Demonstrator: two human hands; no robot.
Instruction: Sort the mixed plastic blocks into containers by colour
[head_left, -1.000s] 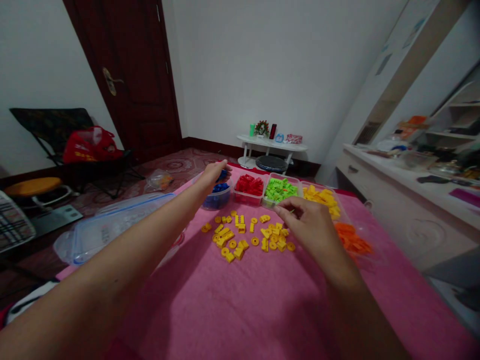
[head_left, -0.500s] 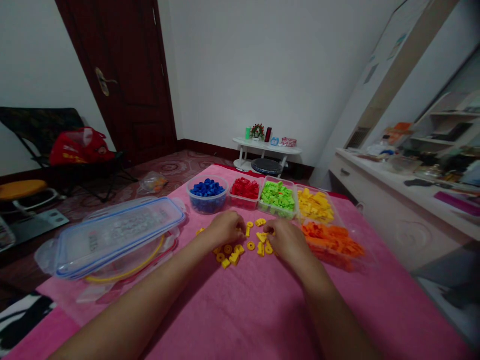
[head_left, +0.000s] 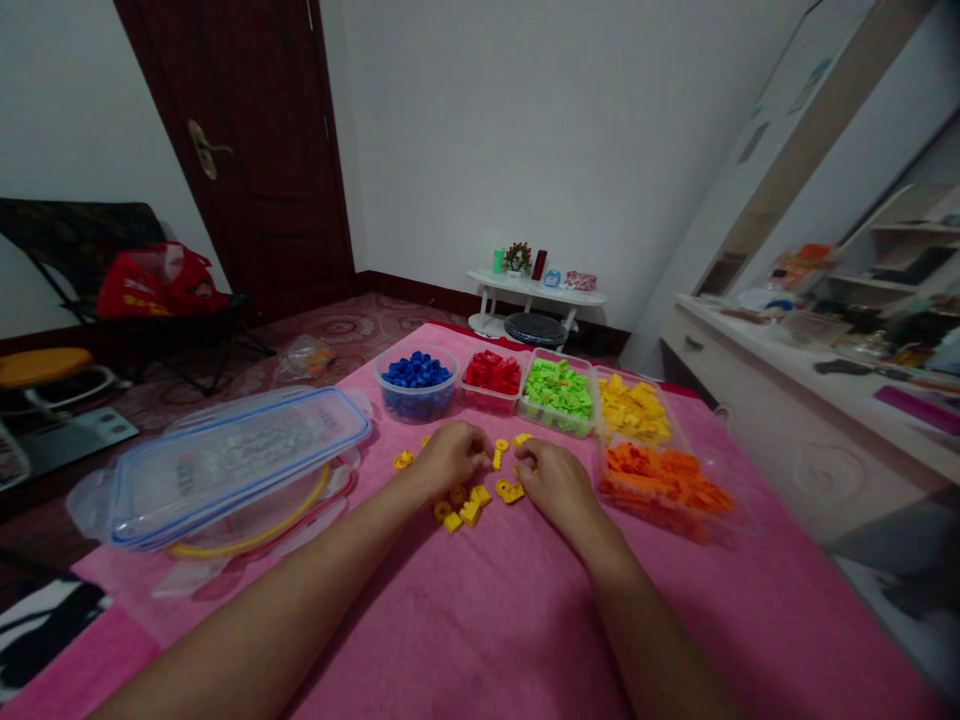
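Loose yellow plastic pieces point(head_left: 469, 510) lie scattered on the pink cloth point(head_left: 480, 620). My left hand point(head_left: 448, 458) rests over their left side with fingers curled down onto them. My right hand point(head_left: 551, 482) covers the right side, fingers also curled on the pieces. The hands sit close together, and what each one grips is hidden. Behind them stand a round tub of blue pieces point(head_left: 417, 381), a red tub point(head_left: 492, 379), a green tub point(head_left: 558, 392), a yellow tub point(head_left: 631, 408) and an orange tub point(head_left: 664, 480).
Stacked clear container lids point(head_left: 232, 465) lie at the left of the cloth. A small white table point(head_left: 536, 295) stands by the far wall, a dark door point(head_left: 255, 150) at left. A folding chair with a red bag point(head_left: 150, 285) is at far left, a cluttered counter point(head_left: 825, 370) at right.
My left hand came back from the blue tub to the yellow pieces. My right hand dropped onto them too, and both drew the pieces closer together.
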